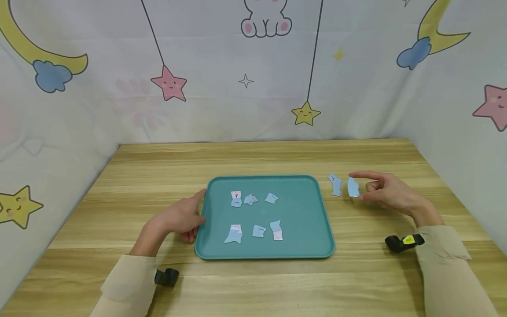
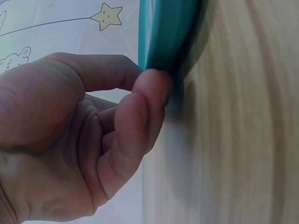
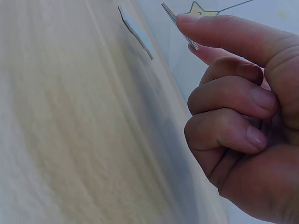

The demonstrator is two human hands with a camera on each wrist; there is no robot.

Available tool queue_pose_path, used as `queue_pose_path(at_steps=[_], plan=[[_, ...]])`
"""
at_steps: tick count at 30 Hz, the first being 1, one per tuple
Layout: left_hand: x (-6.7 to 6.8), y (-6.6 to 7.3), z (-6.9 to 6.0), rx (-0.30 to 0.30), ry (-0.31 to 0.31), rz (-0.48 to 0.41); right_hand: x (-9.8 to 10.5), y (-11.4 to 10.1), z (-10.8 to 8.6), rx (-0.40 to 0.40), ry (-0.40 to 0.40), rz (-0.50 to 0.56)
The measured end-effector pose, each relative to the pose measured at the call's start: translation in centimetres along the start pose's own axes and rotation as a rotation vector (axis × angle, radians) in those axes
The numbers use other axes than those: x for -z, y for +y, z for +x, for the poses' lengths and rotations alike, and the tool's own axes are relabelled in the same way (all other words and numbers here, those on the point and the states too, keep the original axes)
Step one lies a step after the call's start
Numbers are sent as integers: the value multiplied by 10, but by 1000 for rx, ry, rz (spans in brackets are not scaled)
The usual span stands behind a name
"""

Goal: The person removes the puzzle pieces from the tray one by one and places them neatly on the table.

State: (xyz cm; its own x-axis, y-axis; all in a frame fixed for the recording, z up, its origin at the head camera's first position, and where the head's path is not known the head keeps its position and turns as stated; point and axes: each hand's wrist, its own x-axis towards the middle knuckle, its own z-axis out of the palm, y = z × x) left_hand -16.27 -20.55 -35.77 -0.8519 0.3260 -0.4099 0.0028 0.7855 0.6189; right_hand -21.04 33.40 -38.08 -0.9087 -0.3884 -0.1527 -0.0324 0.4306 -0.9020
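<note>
A teal tray [image 1: 265, 253] lies on the table with several small light-blue paper-like pieces in two rows. My left hand [image 1: 179, 216] is at its left edge, index finger and thumb spread along the rim. In the left wrist view, this hand [image 2: 79, 135] touches the tray's side [image 2: 170, 32], its other fingers bent. To the right of the tray, my right hand [image 1: 390, 193] pinches a light-blue piece [image 1: 353, 187] between thumb and index finger. The right wrist view shows this hand [image 3: 247, 102] holding the thin piece [image 3: 170, 12] by its ends, other fingers curled.
Between the tray and my right hand, another light-blue piece [image 1: 336, 185] lies on the wooden table [image 1: 253, 286]. It also shows in the right wrist view, a jagged flat piece [image 3: 136, 32]. A printed white cloth [image 1: 222, 114] stands behind the table and along both sides.
</note>
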Motion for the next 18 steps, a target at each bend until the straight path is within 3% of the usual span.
queue_pose_path(at_steps=[8,18], plan=[[0,0,0,6,4,3,8,1,6,-65,-10,-55],[0,0,1,1,1,-2,17,7,12,-99,-64,17]])
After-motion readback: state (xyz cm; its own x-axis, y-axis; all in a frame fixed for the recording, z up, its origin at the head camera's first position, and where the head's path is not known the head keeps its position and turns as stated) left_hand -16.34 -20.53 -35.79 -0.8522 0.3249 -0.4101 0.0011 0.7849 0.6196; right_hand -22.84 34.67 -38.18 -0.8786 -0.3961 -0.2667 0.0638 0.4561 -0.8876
